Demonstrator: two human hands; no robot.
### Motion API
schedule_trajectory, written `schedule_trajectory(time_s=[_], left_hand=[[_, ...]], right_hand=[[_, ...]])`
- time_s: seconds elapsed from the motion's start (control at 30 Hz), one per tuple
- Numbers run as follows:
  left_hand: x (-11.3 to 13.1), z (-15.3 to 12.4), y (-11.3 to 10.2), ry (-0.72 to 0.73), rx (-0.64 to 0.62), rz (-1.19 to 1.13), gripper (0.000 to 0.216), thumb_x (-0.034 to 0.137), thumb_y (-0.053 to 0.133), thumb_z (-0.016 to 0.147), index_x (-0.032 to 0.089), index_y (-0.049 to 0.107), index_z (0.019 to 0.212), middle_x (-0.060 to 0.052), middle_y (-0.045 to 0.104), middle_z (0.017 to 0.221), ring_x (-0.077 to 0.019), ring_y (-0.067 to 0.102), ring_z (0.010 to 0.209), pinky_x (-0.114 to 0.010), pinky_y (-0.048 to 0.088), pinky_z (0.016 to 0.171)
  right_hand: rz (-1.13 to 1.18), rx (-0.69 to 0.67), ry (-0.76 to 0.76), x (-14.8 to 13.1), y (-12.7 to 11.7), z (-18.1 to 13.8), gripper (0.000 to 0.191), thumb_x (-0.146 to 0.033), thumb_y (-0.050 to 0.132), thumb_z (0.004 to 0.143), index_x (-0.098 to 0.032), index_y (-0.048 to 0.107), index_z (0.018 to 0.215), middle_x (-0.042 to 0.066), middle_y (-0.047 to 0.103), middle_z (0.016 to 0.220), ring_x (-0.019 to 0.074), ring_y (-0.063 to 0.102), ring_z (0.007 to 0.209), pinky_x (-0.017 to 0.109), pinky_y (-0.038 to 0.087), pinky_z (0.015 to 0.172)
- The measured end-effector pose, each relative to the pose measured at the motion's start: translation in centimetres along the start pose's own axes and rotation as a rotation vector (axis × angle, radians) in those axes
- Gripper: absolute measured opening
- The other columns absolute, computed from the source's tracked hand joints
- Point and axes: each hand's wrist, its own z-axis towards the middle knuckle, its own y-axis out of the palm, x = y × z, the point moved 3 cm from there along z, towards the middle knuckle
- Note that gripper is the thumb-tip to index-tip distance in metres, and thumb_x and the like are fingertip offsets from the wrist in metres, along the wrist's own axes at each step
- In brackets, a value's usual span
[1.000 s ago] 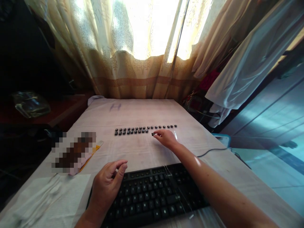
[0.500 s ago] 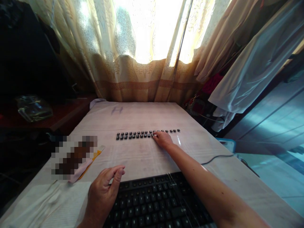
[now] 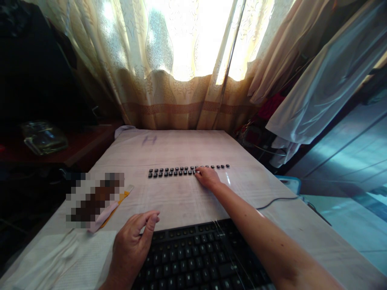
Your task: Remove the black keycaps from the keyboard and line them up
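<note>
Mid-frame, the right hand (image 3: 208, 177) pinches a keycap (image 3: 194, 172); lower left, the loosely curled left hand (image 3: 132, 238) overlaps the keyboard (image 3: 193, 262).

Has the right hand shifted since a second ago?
Yes. Against the near key row, the right hand has moved left and slightly forward, to the row's right end.

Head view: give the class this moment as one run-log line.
right hand: touching black keycap, right end of near row | left hand: curled, left side of keyboard, contact unclear | keycaps: two rows beyond keyboard
</note>
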Motion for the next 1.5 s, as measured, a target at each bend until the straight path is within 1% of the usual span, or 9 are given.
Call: schedule_trajectory(time_s=[0.4,0.63,0.8,0.97,1.13,1.2,1.3,1.4,1.5], left_hand=[[0.0,0.0,0.0,0.024,0.008,0.005,0.028,0.042,0.053,0.093,0.024,0.073,0.088,-0.001,0.076,0.076,-0.0173,0.073,0.070,-0.025,0.058,0.068],[-0.1,0.1,-0.1,0.058,0.017,0.031,0.028,0.041,0.052,0.095,0.023,0.072,0.088,0.000,0.076,0.076,-0.0163,0.072,0.070,-0.024,0.057,0.070],[0.0,0.0,-0.1,0.060,0.006,0.050,0.031,0.042,0.050,0.095,0.022,0.073,0.088,-0.001,0.076,0.077,-0.0175,0.072,0.071,-0.026,0.057,0.071],[-0.3,-0.1,0.3,0.012,-0.033,0.065,0.035,0.045,0.048,0.094,0.022,0.074,0.088,-0.002,0.076,0.079,-0.0201,0.073,0.075,-0.030,0.057,0.075],[-0.3,-0.2,0.5,-0.058,-0.096,0.090,0.038,0.049,0.046,0.093,0.022,0.073,0.087,-0.003,0.077,0.082,-0.0223,0.073,0.080,-0.032,0.056,0.079],[0.0,-0.4,0.6,-0.071,-0.154,0.102,0.041,0.051,0.044,0.093,0.022,0.073,0.092,-0.005,0.078,0.089,-0.0235,0.072,0.086,-0.033,0.055,0.085],[0.7,-1.0,0.8,-0.025,-0.384,0.144,0.050,0.058,0.050,0.087,0.022,0.068,0.117,-0.009,0.072,0.118,-0.0279,0.065,0.111,-0.041,0.047,0.101],[1.4,-2.3,0.9,0.043,-0.697,0.225,0.083,0.064,0.064,0.074,0.023,0.047,0.143,-0.013,0.049,0.148,-0.0335,0.043,0.137,-0.052,0.028,0.116],[1.8,-3.6,0.6,0.051,-0.935,0.284,0.108,0.065,0.072,0.063,0.025,0.029,0.153,-0.014,0.027,0.160,-0.0376,0.022,0.147,-0.059,0.016,0.118]], right_hand=[[0.018,0.008,-0.003,-0.1,-0.1,-0.1,0.031,-0.030,0.051,0.093,-0.021,0.070,0.115,0.010,0.073,0.115,0.0254,0.066,0.108,0.032,0.048,0.090],[0.068,0.012,-0.001,0.6,-0.8,-1.8,0.033,-0.026,0.053,0.092,-0.019,0.068,0.121,0.010,0.074,0.113,0.0256,0.067,0.108,0.034,0.049,0.091],[0.129,-0.011,-0.048,1.4,-2.1,-5.1,0.028,-0.023,0.057,0.090,-0.021,0.072,0.113,0.007,0.076,0.108,0.0229,0.070,0.098,0.032,0.050,0.088],[0.203,0.023,-0.099,1.6,-3.6,-10.5,0.022,-0.026,0.056,0.091,-0.024,0.075,0.101,0.003,0.076,0.104,0.0190,0.069,0.093,0.028,0.049,0.083],[0.298,0.038,-0.018,1.8,-4.3,-15.8,0.022,-0.032,0.059,0.089,-0.022,0.074,0.102,0.003,0.076,0.086,0.0186,0.069,0.076,0.029,0.048,0.073],[0.280,0.011,-0.028,1.5,-4.4,-17.5,0.027,-0.034,0.061,0.088,-0.022,0.071,0.110,0.003,0.075,0.088,0.0192,0.068,0.078,0.030,0.048,0.075],[0.150,-0.044,-0.093,0.6,-4.4,-19.3,0.039,-0.036,0.063,0.086,-0.022,0.065,0.123,0.007,0.073,0.102,0.0234,0.068,0.089,0.033,0.048,0.078],[0.011,-0.086,-0.114,-0.3,-4.4,-20.0,0.042,-0.029,0.057,0.088,-0.021,0.061,0.129,0.011,0.070,0.109,0.0261,0.068,0.093,0.034,0.047,0.078],[-0.034,-0.102,-0.104,-0.7,-4.2,-19.8,0.047,-0.020,0.051,0.087,-0.019,0.058,0.133,0.013,0.070,0.109,0.0269,0.067,0.093,0.035,0.046,0.079]])
